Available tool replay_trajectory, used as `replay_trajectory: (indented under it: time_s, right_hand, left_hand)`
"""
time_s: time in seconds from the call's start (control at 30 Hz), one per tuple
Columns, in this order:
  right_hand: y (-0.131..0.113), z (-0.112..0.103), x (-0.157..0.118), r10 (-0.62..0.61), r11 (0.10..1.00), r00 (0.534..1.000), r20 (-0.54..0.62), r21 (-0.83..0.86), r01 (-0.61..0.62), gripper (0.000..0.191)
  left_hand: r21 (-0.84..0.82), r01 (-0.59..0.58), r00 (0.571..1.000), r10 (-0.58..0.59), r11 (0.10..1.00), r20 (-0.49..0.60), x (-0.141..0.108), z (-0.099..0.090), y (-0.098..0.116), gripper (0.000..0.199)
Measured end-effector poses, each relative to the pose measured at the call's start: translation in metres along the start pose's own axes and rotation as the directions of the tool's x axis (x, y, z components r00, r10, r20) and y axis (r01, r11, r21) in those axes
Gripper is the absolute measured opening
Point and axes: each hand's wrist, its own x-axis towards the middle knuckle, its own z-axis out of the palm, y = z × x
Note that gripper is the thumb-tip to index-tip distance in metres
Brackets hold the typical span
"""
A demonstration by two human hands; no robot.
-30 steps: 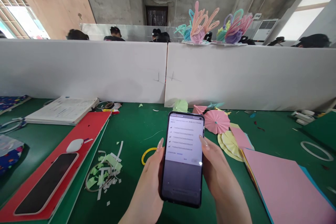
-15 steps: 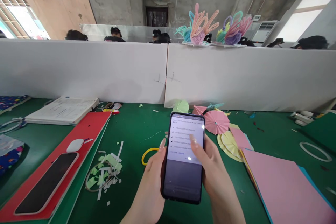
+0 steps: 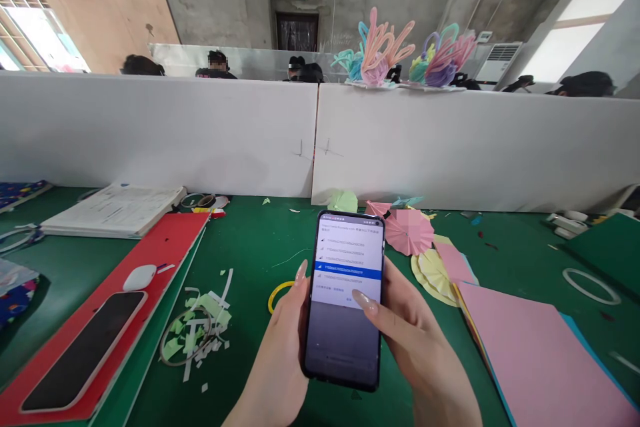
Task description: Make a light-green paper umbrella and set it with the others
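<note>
A black smartphone [image 3: 343, 340] is held upright above the green table, its lit screen showing a list with one row marked in blue. My left hand [image 3: 285, 337] grips its left edge, thumb along the side. On the other side, my right hand [image 3: 415, 327] supports the right edge, its thumb over the lower part of the list. The fingers behind the phone are hidden. A yellow ring [image 3: 274, 295] lies partly behind my left hand. Just beyond the phone are a pink pleated paper rosette [image 3: 400, 233] and a yellow one [image 3: 434, 275].
Left on the table [image 3: 250, 233] are paper scraps [image 3: 200, 323], a red folder [image 3: 167, 240] bearing a second phone [image 3: 85, 350] and white earbud case [image 3: 140, 277], and a paper stack [image 3: 115, 210]. Coloured sheets [image 3: 540, 347] lie right. A white partition [image 3: 225, 140] stands behind; people sit beyond.
One row of the list on the screen has turned blue. My right thumb has moved down the screen. The phone and both hands have shifted slightly left in view.
</note>
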Motion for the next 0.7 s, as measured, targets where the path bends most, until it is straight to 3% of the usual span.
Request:
replay_trajectory:
  time_s: [0.33,0.5,0.7]
  right_hand:
    - [-0.0029,0.002,0.0003,0.034,0.996,0.999,0.018,0.086,-0.036,0.044]
    - [-0.0032,0.0029,0.0016,0.037,0.994,0.999,0.011,0.107,-0.038,0.041]
    - [-0.0015,0.0043,0.0004,0.043,0.994,0.999,-0.012,0.102,-0.041,0.042]
  left_hand:
    - [-0.1,0.073,0.992,-0.082,0.992,-0.091,-0.0019,-0.0004,0.0043,0.066]
    - [-0.096,0.079,0.995,-0.085,0.992,-0.058,-0.0036,0.0015,0.0055,0.062]
    - [-0.076,0.1,0.983,-0.11,0.992,-0.146,-0.0018,0.0024,0.0065,0.059]
